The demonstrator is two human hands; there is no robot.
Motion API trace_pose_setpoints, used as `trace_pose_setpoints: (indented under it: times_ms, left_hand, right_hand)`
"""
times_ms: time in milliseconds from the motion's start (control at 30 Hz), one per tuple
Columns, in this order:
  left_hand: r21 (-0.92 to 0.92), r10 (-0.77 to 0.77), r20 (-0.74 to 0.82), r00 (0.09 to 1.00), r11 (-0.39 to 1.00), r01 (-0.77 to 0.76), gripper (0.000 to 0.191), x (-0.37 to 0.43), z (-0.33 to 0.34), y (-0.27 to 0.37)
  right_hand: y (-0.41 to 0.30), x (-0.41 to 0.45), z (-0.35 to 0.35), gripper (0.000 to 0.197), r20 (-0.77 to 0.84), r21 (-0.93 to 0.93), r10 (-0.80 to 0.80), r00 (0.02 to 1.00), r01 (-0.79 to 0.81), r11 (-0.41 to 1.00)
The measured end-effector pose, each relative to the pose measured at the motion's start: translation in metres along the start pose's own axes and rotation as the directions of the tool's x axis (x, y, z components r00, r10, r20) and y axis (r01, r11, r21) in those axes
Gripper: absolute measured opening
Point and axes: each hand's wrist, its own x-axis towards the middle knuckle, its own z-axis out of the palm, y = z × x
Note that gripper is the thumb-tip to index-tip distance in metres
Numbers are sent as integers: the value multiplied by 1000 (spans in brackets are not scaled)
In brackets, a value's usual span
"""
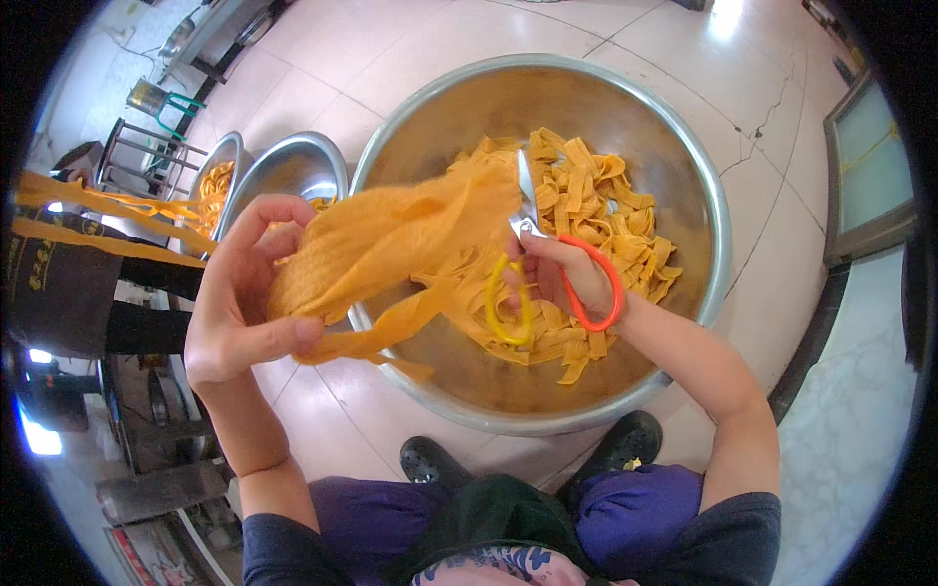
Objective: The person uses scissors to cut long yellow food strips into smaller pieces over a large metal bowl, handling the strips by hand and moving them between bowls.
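Observation:
My left hand (249,293) grips a thick bundle of orange-yellow tofu-skin-like strips (396,234), which stretches right over a wide steel basin (645,88). One loose strip hangs below the bundle. My right hand (564,271) holds scissors (524,190) with one red and one yellow handle. Their blades are at the right end of the bundle; whether they are apart is hard to tell. Under both hands, many short cut pieces (586,183) lie in the basin, some of them hidden by the bundle and the scissors.
Two smaller steel bowls (293,172) stand left of the basin, with more orange strips (216,187) inside. At far left, another person's dark-clothed body (66,278) is beside long hanging strips (117,205). A metal rack (146,157) stands behind. My black clogs (623,447) touch the tiled floor.

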Motion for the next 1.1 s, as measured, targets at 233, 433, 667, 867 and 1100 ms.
trace_pose_setpoints:
  times_ms: [233, 433, 667, 867, 1100]
  left_hand:
    - [213, -32, -216, 976, 974, 79, 60, 21, -2, -20]
    - [126, -92, -63, 994, 987, 99, 54, 30, 18, -27]
    - [522, -52, 18, 998, 852, 35, 50, 30, 18, -42]
    - [535, 4, 137, 991, 841, -77, 54, 40, 23, -63]
    - [561, -48, -37, 998, 825, 61, 64, 49, 54, -128]
  right_hand:
    - [-4, -14, -7, 42, -33, -180, 58, 998, -63, 982]
    - [-9, -12, 8, 61, 426, -122, 208, 880, -172, 977]
    - [6, 10, 17, 30, 143, -73, 221, 965, -212, 975]
    - [0, 9, 32, 26, -122, 54, 64, 990, -58, 997]
    - [-32, 35, 51, 36, -487, -136, -320, 813, 291, 947]
